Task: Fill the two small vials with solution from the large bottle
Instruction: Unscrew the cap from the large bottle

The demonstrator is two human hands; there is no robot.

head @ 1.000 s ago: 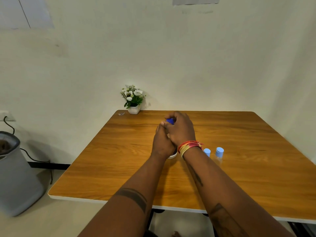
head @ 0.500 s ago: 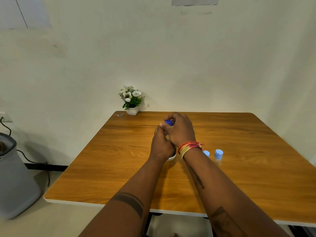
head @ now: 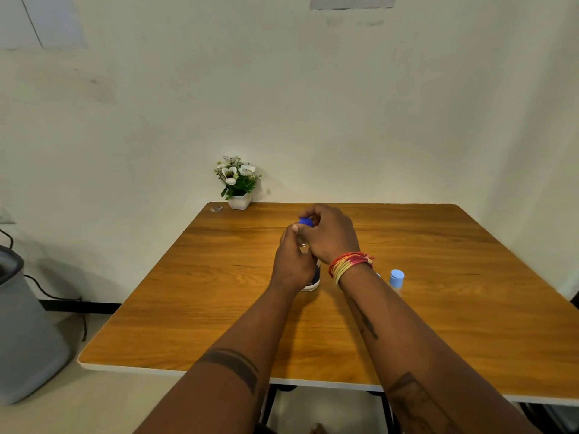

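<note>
Wooden table (head: 219,308), white edge. Large bottle (head: 313,281) stands mid-table, mostly hidden under gripping fingers (head: 316,214). Capped vial (head: 396,280) upright right of fingers, nearer side. Flower pot (head: 239,201) and small scrap (head: 216,209) beyond fingers, far-left corner.

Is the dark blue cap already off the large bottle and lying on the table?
No: the blue cap sits atop the large bottle, gripped by the right hand.

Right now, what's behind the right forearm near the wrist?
One light-blue-capped small vial stands clear beside the right forearm. A second vial is almost wholly covered; only a sliver shows.
</note>
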